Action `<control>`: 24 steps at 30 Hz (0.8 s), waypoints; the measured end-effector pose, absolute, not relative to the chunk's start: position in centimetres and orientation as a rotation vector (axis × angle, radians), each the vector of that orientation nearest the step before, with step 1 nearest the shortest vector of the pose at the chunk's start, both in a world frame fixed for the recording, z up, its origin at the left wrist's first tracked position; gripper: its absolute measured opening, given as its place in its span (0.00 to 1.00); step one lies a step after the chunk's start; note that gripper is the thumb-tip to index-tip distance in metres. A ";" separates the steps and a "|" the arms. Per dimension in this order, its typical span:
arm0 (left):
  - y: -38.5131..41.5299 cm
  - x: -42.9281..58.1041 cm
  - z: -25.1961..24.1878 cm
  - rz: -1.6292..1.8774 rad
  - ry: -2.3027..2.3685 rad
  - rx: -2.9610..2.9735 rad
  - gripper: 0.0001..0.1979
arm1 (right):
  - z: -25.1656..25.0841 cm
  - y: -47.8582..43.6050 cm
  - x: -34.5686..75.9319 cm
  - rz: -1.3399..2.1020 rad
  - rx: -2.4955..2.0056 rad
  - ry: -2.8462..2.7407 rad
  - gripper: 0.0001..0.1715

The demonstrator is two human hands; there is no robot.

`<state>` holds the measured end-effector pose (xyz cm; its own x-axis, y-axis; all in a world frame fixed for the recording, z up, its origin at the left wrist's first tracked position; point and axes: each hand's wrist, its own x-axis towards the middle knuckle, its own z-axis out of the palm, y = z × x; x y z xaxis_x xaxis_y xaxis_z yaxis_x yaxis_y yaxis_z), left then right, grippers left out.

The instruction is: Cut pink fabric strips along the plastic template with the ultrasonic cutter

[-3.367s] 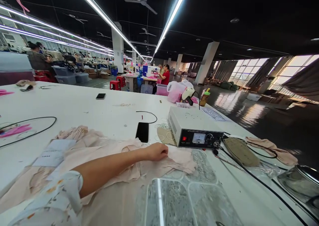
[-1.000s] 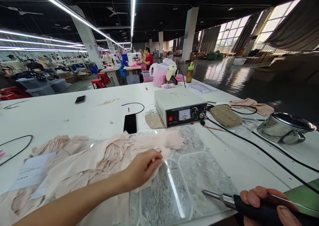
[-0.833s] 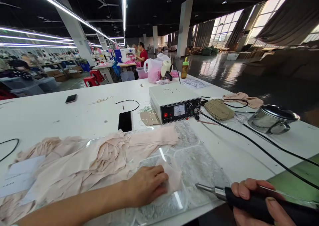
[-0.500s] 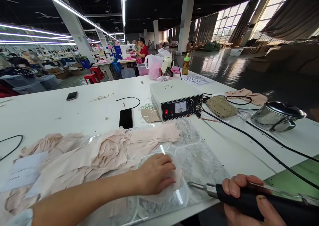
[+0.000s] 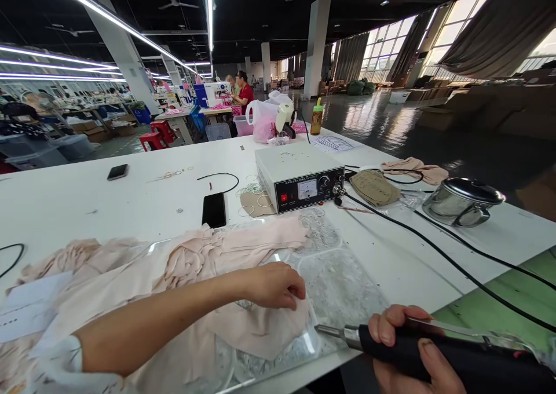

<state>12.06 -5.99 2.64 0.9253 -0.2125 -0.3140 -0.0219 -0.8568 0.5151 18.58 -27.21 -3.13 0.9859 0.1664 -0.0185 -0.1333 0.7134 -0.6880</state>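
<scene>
My right hand point(image 5: 417, 347) is wrapped around the black handle of an ultrasonic cutter point(image 5: 391, 345), a corded handpiece. Its slim metal tip points left, close to the edge of a pale pink fabric piece point(image 5: 264, 330). On the upper part of that piece rests my left hand point(image 5: 278, 287), its fingers bent down and closed at the cloth; exactly how they grip is partly hidden. Under the cloth lies a clear sheet point(image 5: 343, 284) over the white table. More pale pink fabric point(image 5: 186, 261) is heaped to the left, with white paper slips point(image 5: 35, 301) on it.
A control box point(image 5: 299, 174) with a dial stands behind the cloth; a black cable point(image 5: 417, 249) runs from it. Around it are a phone point(image 5: 214, 210), a brown pattern piece point(image 5: 374, 186), a lidded steel mug point(image 5: 463, 201) and a bottle point(image 5: 317, 117). A person in red sits farther back.
My left hand has drawn back and its fingers have curled in, baring more of the fabric piece's lower right. The cutter stays in my right hand; the view has shifted slightly.
</scene>
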 end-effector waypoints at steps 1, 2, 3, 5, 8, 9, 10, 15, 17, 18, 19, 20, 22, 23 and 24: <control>-5.9 12.1 2.8 -0.510 -0.168 2.555 0.05 | -3.1 -27.1 18.5 0.178 -0.762 -0.056 0.11; -5.8 12.1 3.0 -0.526 -0.171 2.550 0.05 | -3.1 -27.1 18.3 0.187 -0.767 -0.068 0.12; -5.7 12.1 3.1 -0.546 -0.177 2.545 0.04 | -3.1 -27.0 18.2 0.193 -0.770 -0.081 0.12; -5.5 12.2 3.2 -0.593 -0.190 2.533 0.02 | -3.3 -27.0 17.9 0.203 -0.763 -0.094 0.11; -5.2 12.2 3.0 -0.660 -0.210 2.505 0.03 | -3.9 -27.1 17.7 0.232 -0.747 -0.088 0.10; -5.2 12.2 3.0 -0.675 -0.217 2.493 0.03 | -4.1 -27.2 17.7 0.249 -0.750 -0.092 0.10; -5.2 12.2 2.9 -0.685 -0.223 2.481 0.03 | -4.3 -27.3 17.6 0.265 -0.756 -0.098 0.11; -5.5 12.4 2.0 -0.679 -0.243 2.440 0.08 | -4.6 -27.4 17.5 0.319 -0.773 -0.115 0.13; -5.7 12.5 1.5 -0.675 -0.255 2.422 0.13 | -4.7 -27.3 17.5 0.318 -0.779 -0.127 0.13; -5.8 12.5 1.3 -0.668 -0.265 2.415 0.15 | -4.7 -27.3 17.5 0.316 -0.784 -0.137 0.13; -5.8 12.5 1.2 -0.656 -0.276 2.409 0.17 | -4.8 -27.2 17.5 0.314 -0.787 -0.151 0.13; -5.8 12.4 1.1 -0.640 -0.290 2.404 0.17 | -4.9 -27.2 17.5 0.310 -0.785 -0.164 0.13; -5.6 12.2 1.1 -0.596 -0.309 2.391 0.13 | -5.3 -27.3 17.4 0.307 -0.770 -0.191 0.13; -5.5 12.1 1.1 -0.572 -0.314 2.385 0.10 | -5.4 -27.4 17.4 0.310 -0.759 -0.200 0.12; -5.3 11.9 1.1 -0.549 -0.315 2.379 0.09 | -5.6 -27.4 17.3 0.310 -0.747 -0.208 0.12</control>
